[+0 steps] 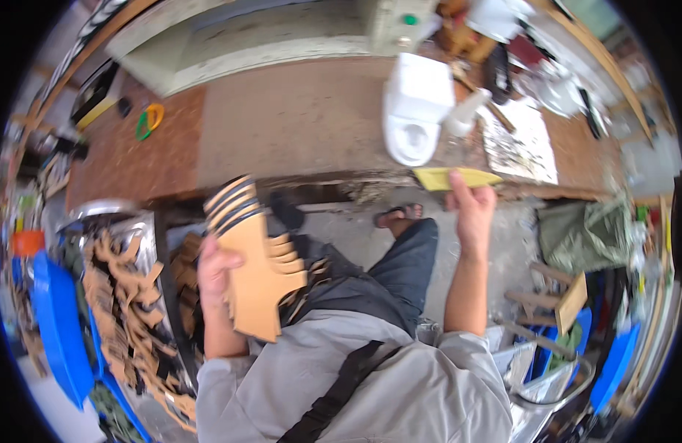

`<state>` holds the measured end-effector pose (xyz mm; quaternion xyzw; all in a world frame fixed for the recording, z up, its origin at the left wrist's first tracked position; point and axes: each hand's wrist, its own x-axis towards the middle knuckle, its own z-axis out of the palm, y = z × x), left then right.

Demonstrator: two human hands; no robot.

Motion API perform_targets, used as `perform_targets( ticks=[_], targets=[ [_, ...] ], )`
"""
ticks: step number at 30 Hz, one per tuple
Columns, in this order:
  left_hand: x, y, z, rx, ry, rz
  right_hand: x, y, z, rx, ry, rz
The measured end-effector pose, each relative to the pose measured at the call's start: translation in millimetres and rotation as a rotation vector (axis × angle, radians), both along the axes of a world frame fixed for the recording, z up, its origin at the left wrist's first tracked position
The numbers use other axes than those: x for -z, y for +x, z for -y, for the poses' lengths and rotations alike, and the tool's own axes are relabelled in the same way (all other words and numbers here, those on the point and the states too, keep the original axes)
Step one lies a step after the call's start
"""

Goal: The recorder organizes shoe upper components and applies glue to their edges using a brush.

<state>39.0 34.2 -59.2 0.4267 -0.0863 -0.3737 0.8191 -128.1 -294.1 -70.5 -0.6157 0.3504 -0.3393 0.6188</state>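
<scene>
My left hand [214, 269] is closed around a fanned stack of tan cut-out pieces [254, 277], flat like leather or card, with dark edges on the upper ones. The stack is upright in front of my left side, below the bench edge. Out to the right, my right hand [472, 207] pinches a flat yellow pointed piece [432, 178] between thumb and fingers at the front edge of the workbench [296, 122]. Blur hides what this yellow piece is made of. Just beyond it on the bench stands a white appliance with a rounded front [422, 85].
Tan offcuts [127, 295] heap up at my left. A green and orange ring-handled tool [150, 120] lies on the bench's left. At the right are a white bottle [465, 116] and a stained sheet [518, 144]. A wooden stool [570, 301] stands at lower right.
</scene>
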Motion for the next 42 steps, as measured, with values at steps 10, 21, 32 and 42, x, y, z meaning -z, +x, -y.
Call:
perform_targets(
  ticks=[10, 21, 32, 42],
  targets=[
    [-8, -15, -10, -0.071, -0.067, 0.004, -15, 55, 40, -0.039, -0.666, -0.376],
    [-35, -11, -6, 0.125, -0.11, 0.048, 6, 31, 12, 0.236, -0.856, -0.272],
    [-34, -27, 15, 0.072, -0.29, -0.041, 191, 48, -92, -0.818, 0.987, 0.357],
    [23, -95, -104, -0.45, -0.479, -0.158, 147, 78, -173, -1.777, 1.313, 0.134]
  ],
)
